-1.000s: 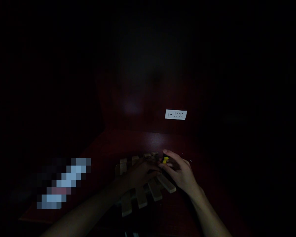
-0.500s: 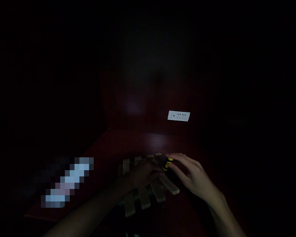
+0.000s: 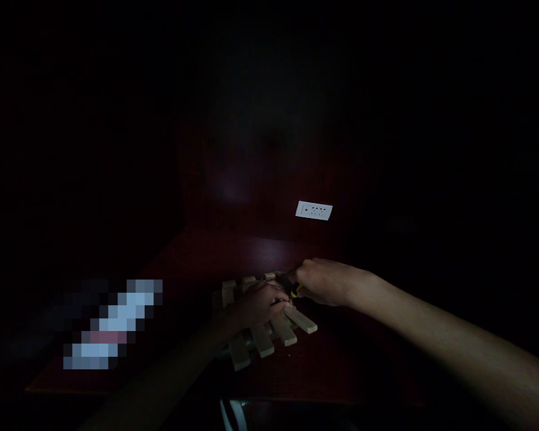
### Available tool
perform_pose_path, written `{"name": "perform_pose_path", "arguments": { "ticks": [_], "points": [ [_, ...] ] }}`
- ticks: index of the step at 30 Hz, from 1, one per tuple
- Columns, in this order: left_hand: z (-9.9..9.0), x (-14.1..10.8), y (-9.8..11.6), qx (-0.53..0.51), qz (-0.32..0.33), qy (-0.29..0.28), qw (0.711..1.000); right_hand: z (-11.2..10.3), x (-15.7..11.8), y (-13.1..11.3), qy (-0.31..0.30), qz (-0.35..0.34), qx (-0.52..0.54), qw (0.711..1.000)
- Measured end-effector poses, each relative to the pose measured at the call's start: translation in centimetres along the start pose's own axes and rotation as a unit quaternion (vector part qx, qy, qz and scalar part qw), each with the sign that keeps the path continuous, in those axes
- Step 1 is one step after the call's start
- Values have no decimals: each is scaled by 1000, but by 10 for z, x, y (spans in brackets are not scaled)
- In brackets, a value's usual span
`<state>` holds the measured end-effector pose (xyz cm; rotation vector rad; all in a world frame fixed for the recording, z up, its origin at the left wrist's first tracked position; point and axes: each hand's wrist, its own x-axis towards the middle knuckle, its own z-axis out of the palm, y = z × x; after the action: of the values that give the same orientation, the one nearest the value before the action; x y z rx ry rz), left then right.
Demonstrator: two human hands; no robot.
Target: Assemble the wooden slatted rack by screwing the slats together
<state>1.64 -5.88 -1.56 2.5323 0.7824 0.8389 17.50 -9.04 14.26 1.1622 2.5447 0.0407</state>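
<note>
Several pale wooden slats (image 3: pixel 302 319) lie side by side, slightly fanned, on a dark red table. My left hand (image 3: pixel 263 302) rests over their middle, fingers bent together near the right-hand slats; what its fingertips press or pinch is too small and dark to name. From the right my right hand (image 3: pixel 324 281) grips a small yellow and black tool (image 3: pixel 297 291), its fingers wrapped round the handle. The tool's lower end is beside my left fingertips at the right end of the slats. Its tip is hidden.
The dark red table (image 3: pixel 336 371) has its front edge low in view. A white socket plate (image 3: pixel 314 210) is on the panel behind. At left lies a pixelated, bright bluish object (image 3: pixel 121 320). A pale curved thing (image 3: pixel 233 414) shows below the table edge.
My right hand has turned over and closed round the yellow and black tool, its forearm swinging out to the right. The view has shifted slightly, and the slats appear farther up and left.
</note>
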Motion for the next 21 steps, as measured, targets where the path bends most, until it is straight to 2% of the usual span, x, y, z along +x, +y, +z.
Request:
{"name": "perform_pose_path", "arguments": {
  "ticks": [4, 7, 11, 21],
  "points": [
    [0, -1, 2, 5, -22, 1, 1000, -5, 5, -4, -25, 5, -39, 999],
    [1, -2, 0, 7, -42, 5, 999, -7, 8, 0, -48, -7, -10, 999],
    [0, -2, -1, 2, -27, -5, 1000, -6, 11, 4, -62, -7, 13, 998],
    [-7, 0, 13, 7, -67, -1, 998, -12, 13, -10, -83, -11, -57, 995]
  ]
}}
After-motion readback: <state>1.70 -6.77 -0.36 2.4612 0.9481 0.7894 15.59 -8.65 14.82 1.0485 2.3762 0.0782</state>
